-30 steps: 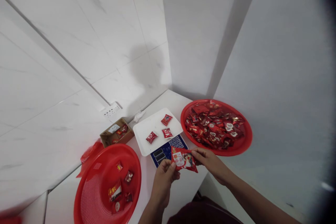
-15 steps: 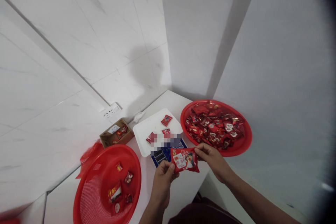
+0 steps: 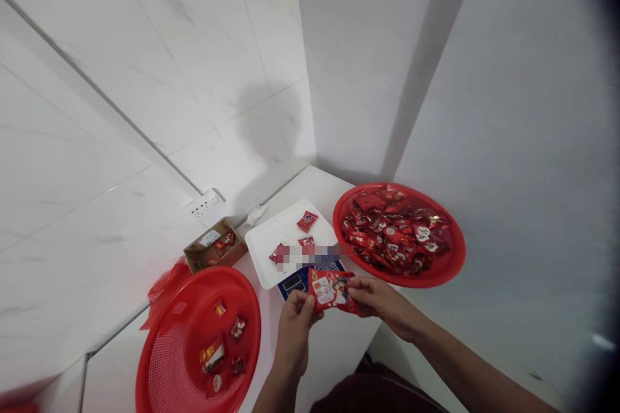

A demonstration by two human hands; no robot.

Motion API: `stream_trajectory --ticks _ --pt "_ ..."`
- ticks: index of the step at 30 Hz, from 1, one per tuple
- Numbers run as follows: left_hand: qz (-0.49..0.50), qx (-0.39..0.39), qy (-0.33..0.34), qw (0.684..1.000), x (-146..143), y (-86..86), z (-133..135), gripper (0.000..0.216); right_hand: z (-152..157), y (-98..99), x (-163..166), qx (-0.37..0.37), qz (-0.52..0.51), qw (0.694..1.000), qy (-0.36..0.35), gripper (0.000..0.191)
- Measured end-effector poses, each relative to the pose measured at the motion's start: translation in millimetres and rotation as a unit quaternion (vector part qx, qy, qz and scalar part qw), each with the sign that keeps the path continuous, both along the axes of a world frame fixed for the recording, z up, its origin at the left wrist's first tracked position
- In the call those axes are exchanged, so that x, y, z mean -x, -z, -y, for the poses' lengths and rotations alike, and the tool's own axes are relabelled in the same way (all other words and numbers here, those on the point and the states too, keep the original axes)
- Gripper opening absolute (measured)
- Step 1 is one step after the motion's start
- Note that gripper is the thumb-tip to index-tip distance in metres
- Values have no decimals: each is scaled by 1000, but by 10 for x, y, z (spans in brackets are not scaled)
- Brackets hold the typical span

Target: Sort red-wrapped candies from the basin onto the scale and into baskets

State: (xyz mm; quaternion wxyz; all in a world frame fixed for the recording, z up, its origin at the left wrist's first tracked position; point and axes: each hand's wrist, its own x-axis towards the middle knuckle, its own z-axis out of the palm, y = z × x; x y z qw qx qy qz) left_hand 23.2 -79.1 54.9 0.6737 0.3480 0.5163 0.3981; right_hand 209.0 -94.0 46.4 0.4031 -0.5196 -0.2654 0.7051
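Observation:
A red printed packet [image 3: 330,290] with a cartoon couple on it is stretched between my two hands, above the front of a scale. My left hand [image 3: 296,326] pinches its left edge between thumb and fingers. Closed on its right side is my right hand [image 3: 382,300], with the fingers partly behind it. Under the packet shows the blue panel [image 3: 294,283] of the scale, partly covered. Three small red wrapped sweets, one of them a red sachet [image 3: 307,221], lie on the white scale tray [image 3: 256,251].
At the right a red basket [image 3: 458,258] holds a heap of red packets. A red perforated basket [image 3: 159,348] with several packets stands at the left. Behind it are a small cardboard box [image 3: 194,261] and a red plastic bag [image 3: 167,284]. A wall socket [image 3: 206,206] is above the table.
Both hands have shifted slightly left with the packet. My right hand has slid inward and now grips more of the packet's right side.

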Motion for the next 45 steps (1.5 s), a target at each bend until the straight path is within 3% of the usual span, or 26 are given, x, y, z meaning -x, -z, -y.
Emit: stream_trajectory --ticks 4,10,14,18,22,27,31,38,41,45 --pt "-72 -26 5 997 -12 39 -18 28 -34 46 43 -32 49 998 24 37" --pt "-29 16 -10 999 8 114 -79 33 -104 137 40 1 55 998 -9 40" --pt "11 54 -73 996 144 236 -174 33 -81 188 -34 16 83 996 -33 43" --pt "47 95 -157 982 328 364 -320 18 -89 263 -202 -4 136 991 -16 43" --pt "51 114 -189 974 452 459 -478 10 -148 344 -457 -30 219 975 15 39" --pt "50 127 -206 969 513 552 -617 15 -221 545 -803 -87 390 915 54 29" --pt "32 129 -200 971 537 584 -635 2 -238 739 -1030 -66 489 869 25 29" --pt "-38 133 -164 977 593 515 -485 66 -247 928 -1283 17 651 750 -113 40" --pt "-53 125 -141 981 613 477 -382 62 -300 956 -1330 50 660 735 -150 43" --pt "-48 137 -119 982 581 450 -245 56 -412 961 -1315 69 646 739 -177 49"
